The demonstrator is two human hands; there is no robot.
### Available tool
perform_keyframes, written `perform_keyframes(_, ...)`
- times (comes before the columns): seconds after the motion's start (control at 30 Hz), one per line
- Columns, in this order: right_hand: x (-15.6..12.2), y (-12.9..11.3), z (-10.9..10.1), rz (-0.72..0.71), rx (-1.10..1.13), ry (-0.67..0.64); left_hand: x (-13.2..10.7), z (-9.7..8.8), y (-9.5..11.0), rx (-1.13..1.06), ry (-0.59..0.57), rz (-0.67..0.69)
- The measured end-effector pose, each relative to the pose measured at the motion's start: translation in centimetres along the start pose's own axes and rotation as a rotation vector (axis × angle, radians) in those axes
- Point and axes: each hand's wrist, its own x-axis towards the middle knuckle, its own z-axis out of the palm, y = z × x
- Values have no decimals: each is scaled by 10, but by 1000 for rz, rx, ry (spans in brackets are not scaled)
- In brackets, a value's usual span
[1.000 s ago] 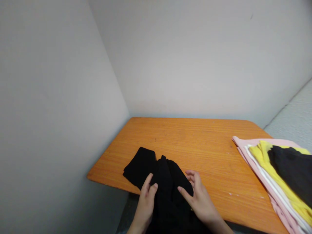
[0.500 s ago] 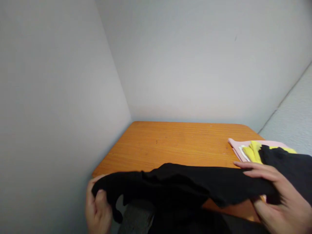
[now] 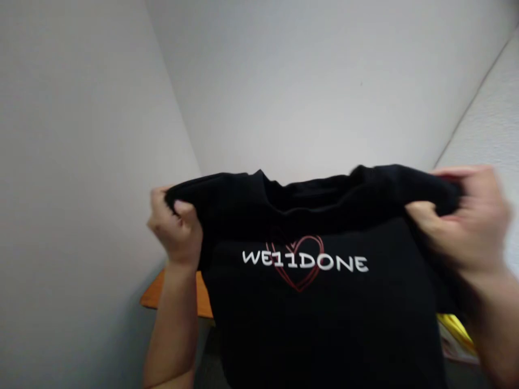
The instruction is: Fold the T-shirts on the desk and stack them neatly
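Note:
A black T-shirt point(image 3: 320, 319) hangs spread in the air in front of me, with white lettering and a red heart outline on its chest. My left hand point(image 3: 175, 229) is closed on the shirt's left shoulder. On the other side my right hand point(image 3: 462, 221), blurred by motion, grips the right shoulder. The shirt hides most of the orange table point(image 3: 156, 292), of which only the near left corner shows.
Plain grey walls meet in a corner behind the shirt. A bit of the yellow garment point(image 3: 456, 328) from the folded pile peeks out at the lower right, under my right forearm.
Both hands took the black shirt off the table, pulled it wide apart, then raised it up in front of me so its printed front hangs open.

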Motion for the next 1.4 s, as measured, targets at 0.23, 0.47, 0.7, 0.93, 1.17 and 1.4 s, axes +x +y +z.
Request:
perform_keyframes(0.23, 7, 29, 126, 69, -280, -367, -74, 112, -44, 205, -678, 146)
perform_keyframes(0.47, -71, 49, 224, 52, -197, -869, -176, 147, -71, 282, -1297, 267)
perform_keyframes(0.7, -116, 47, 237, 14, -227, -837, -199, 144, -85, 312, -1365, 238)
perform_keyframes(0.93, -134, 36, 214, -1, -172, -746, -202, 114, -82, 276, -1371, 219)
perform_keyframes(1.17, -136, 18, 201, 72, -152, -833, -191, 114, -82, 284, -1435, 196)
perform_keyframes(1.4, -54, 62, 217, 312, -98, -800, -207, 73, 38, -140, -1423, 416)
